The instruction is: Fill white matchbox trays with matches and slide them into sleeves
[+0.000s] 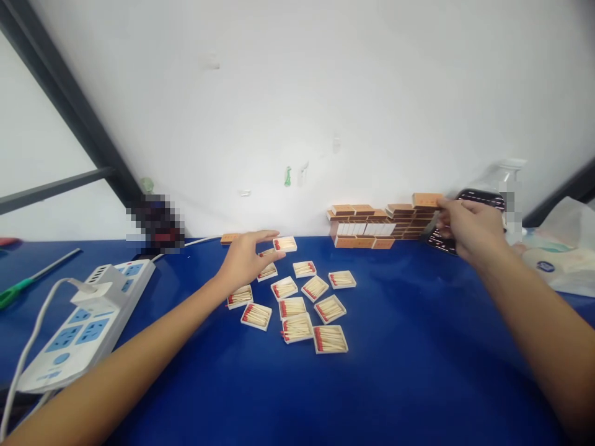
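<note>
My left hand (251,257) is closed between thumb and fingers on a white matchbox tray (285,244) filled with red-tipped matches. Below and around it, several more open trays of matches, such as a near one (330,339), lie spread on the blue tabletop (353,396). To the right, my right hand (471,229) pinches the end of an orange matchbox cover (426,200) at the top of a stack. Brown-sided matchbox pieces (409,224) are piled under it. Beside them stands a row of white-ended ones (367,229) between orange boxes.
A white power strip (100,322) with a plugged-in charger and cables lies on the left, near a green-handled screwdriver (28,284). One orange box (229,238) sits by the wall. Behind my right hand are a dark patterned object (481,198), a spray bottle (511,179) and a plastic package (562,260).
</note>
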`<state>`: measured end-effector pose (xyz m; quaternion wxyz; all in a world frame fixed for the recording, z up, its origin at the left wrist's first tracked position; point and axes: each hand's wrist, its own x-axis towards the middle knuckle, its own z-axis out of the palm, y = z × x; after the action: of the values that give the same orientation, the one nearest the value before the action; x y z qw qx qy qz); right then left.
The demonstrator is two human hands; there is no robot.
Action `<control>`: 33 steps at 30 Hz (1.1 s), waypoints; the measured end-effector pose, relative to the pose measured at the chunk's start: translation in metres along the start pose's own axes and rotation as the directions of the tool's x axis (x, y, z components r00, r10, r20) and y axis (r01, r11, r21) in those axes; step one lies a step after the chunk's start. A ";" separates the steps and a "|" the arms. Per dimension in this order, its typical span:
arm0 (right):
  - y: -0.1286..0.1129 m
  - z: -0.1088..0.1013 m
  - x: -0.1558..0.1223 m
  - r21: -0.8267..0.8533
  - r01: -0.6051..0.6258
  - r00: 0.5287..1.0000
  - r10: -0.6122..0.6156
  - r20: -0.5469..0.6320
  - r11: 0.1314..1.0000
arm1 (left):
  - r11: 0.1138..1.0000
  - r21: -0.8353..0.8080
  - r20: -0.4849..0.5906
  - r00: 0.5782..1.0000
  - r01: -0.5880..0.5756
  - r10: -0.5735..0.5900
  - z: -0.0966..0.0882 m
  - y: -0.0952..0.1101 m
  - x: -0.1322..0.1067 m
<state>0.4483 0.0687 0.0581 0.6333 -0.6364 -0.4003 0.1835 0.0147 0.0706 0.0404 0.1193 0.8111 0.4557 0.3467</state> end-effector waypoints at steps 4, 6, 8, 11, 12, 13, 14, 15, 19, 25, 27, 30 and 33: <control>-0.003 -0.014 -0.003 -0.230 -0.107 0.945 0.171 0.280 0.967 | 0.999 0.046 0.057 0.998 0.015 -0.018 0.012 0.000 0.024; -0.006 -0.015 -0.010 -0.316 -0.093 0.840 0.244 0.485 0.944 | 0.998 0.065 0.094 0.995 0.012 -0.018 0.020 -0.001 0.031; -0.007 -0.009 -0.021 -0.379 -0.035 0.681 0.299 0.669 0.925 | 0.997 0.079 0.132 0.991 0.011 -0.021 0.028 -0.003 0.035; -0.008 0.007 -0.038 -0.414 0.043 0.457 0.351 0.817 0.909 | 0.995 0.097 0.178 0.984 0.001 -0.018 0.036 -0.005 0.038; -0.009 0.013 -0.044 -0.421 0.062 0.393 0.365 0.844 0.905 | 0.995 0.103 0.191 0.982 -0.005 -0.014 0.038 -0.006 0.038; -0.010 0.018 -0.049 -0.426 0.079 0.338 0.378 0.862 0.901 | 0.994 0.108 0.204 0.979 -0.012 -0.011 0.040 -0.007 0.038; -0.011 0.023 -0.053 -0.428 0.094 0.300 0.385 0.873 0.899 | 0.994 0.112 0.220 0.976 -0.020 -0.005 0.041 -0.008 0.038; -0.012 0.025 -0.057 -0.432 0.111 0.282 0.389 0.877 0.895 | 0.993 0.114 0.238 0.971 -0.030 0.002 0.041 -0.009 0.038; -0.016 0.026 -0.060 -0.494 0.184 0.342 0.416 0.843 0.850 | 0.987 0.140 0.270 0.962 -0.073 0.032 0.030 -0.012 0.039; -0.008 0.024 -0.055 -0.509 0.229 0.379 0.405 0.832 0.830 | 0.948 0.317 0.126 0.992 -0.028 -0.013 -0.022 -0.048 0.040; -0.005 0.028 -0.057 -0.516 0.261 0.422 0.384 0.821 0.816 | 0.928 0.372 0.096 0.995 -0.001 -0.037 -0.033 -0.066 0.039; -0.005 0.032 -0.062 -0.527 0.338 0.463 0.350 0.814 0.779 | 0.911 0.413 0.109 0.993 -0.002 -0.047 -0.033 -0.085 0.036; -0.009 0.033 -0.065 -0.474 0.399 0.420 0.303 0.855 0.785 | 0.905 0.425 0.148 0.988 -0.016 -0.051 -0.024 -0.095 0.035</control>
<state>0.3821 0.0411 0.0446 0.0746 -0.5902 -0.7310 0.3342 -0.0514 0.1491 0.0254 -0.0218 0.8380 0.5168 0.1739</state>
